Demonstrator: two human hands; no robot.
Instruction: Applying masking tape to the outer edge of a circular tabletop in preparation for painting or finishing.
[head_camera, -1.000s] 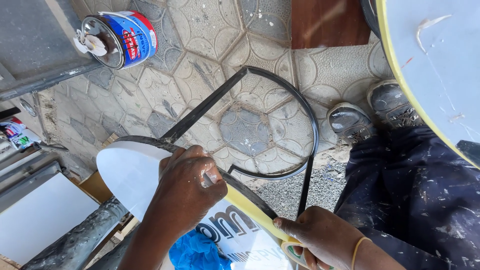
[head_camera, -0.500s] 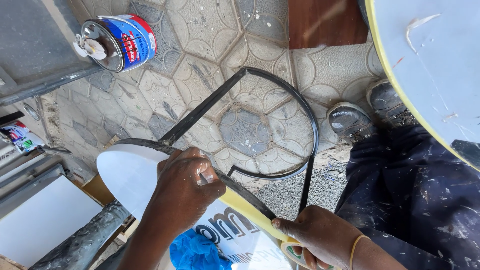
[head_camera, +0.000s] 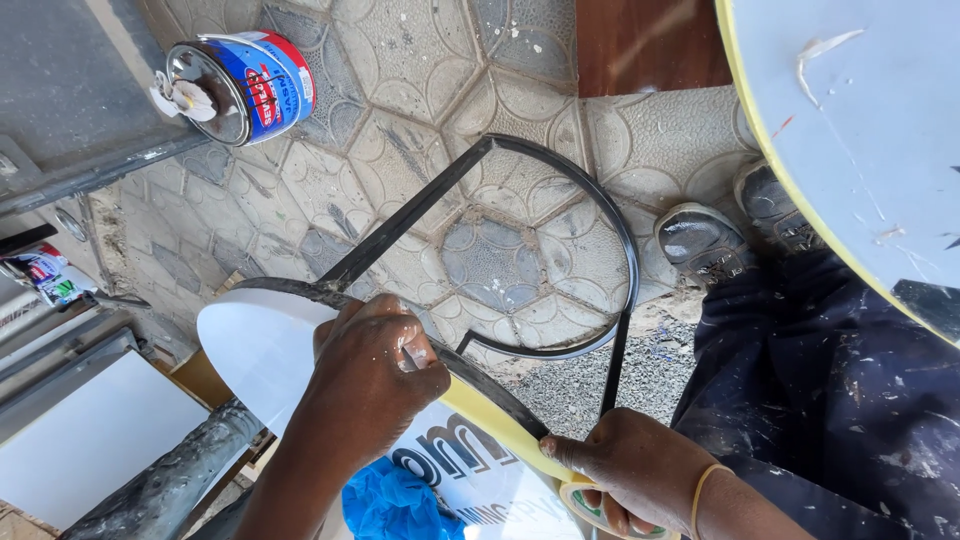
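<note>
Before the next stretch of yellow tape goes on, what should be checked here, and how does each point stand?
1. Left hand pressing the yellow tape strip onto the white oval panel: ok.
2. Right hand gripping the yellow tape roll: ok.
3. Tape between the hands taut: ok.
4. Tape following the panel edge: cannot tell, hand covers it.
5. Black metal frame resting against the panel: ok.
6. Blue glue tin on its side on the paving: not ok.
</note>
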